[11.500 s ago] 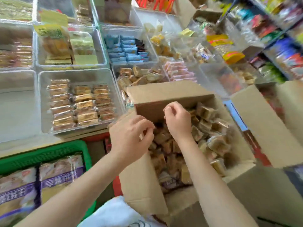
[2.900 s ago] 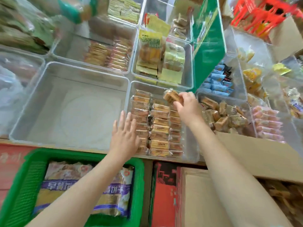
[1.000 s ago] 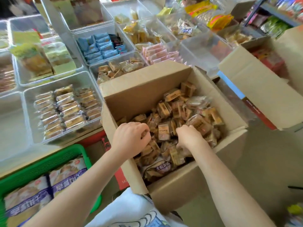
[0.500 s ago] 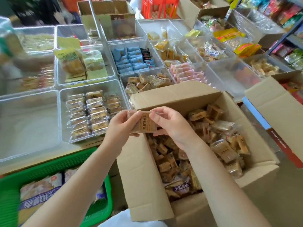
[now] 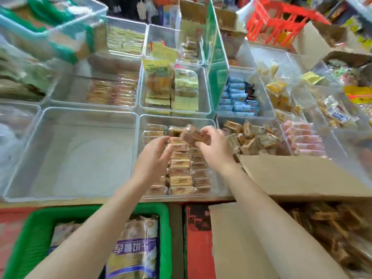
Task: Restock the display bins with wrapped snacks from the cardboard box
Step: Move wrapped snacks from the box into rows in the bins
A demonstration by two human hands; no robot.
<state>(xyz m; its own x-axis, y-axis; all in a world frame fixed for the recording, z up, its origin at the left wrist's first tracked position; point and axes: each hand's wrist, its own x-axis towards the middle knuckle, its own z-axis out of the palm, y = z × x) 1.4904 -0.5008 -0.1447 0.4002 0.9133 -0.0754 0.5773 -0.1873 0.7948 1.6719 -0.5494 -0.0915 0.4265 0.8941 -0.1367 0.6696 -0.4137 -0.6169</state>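
My right hand point(image 5: 214, 150) pinches a brown wrapped snack point(image 5: 192, 134) and holds it over the far end of a clear display bin point(image 5: 218, 186). That bin holds neat rows of the same wrapped snacks point(image 5: 180, 168). My left hand point(image 5: 154, 158) hovers beside the held snack with fingers loosely spread, its fingertips close to the rows below; whether they touch is unclear. The cardboard box point(image 5: 302, 178) stands at the lower right, flaps open, with several brown wrapped snacks point(image 5: 330, 224) inside.
An empty clear bin point(image 5: 78, 158) sits left of the stocked one. Further bins hold blue packets point(image 5: 236, 99), loose brown snacks point(image 5: 253, 137), pink packets point(image 5: 304, 139) and yellow-green packs point(image 5: 171, 85). A green basket point(image 5: 36, 228) of bagged goods lies below left. A red crate point(image 5: 275, 19) stands behind.
Both hands have moved from above the cardboard box to the display bin on the left. The right hand alone now carries the snack; the left hand has let go of it.
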